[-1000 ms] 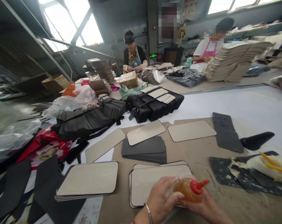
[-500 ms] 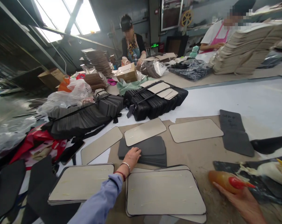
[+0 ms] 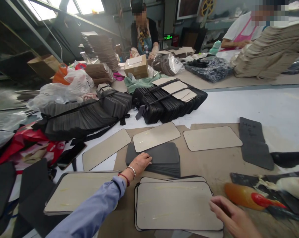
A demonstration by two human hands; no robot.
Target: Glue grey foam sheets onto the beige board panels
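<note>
My left hand (image 3: 141,162) lies on the front left part of a stack of dark grey panels (image 3: 161,154), fingers outstretched over the top one. My right hand (image 3: 231,215), empty with fingers loosely bent and apart, is at the right edge of a stack of beige dark-edged panels (image 3: 174,205). Glossy yellowish streaks mark the top beige panel. Beside the right hand, an amber squeeze bottle (image 3: 241,195) with a red nozzle lies on its side. Under my left forearm is another stack of streaked beige panels (image 3: 72,191).
Single beige panels lie behind the grey stack: left (image 3: 106,150), middle (image 3: 156,136), right (image 3: 212,138). Strapped black bundles (image 3: 169,102) stand farther back. A phone (image 3: 71,155) and a red bag (image 3: 8,150) are at left. Two people work across the table.
My right hand has let go of the squeeze bottle and moved left to the beige stack's edge. My left hand stays on the grey panels. The view has tilted down slightly.
</note>
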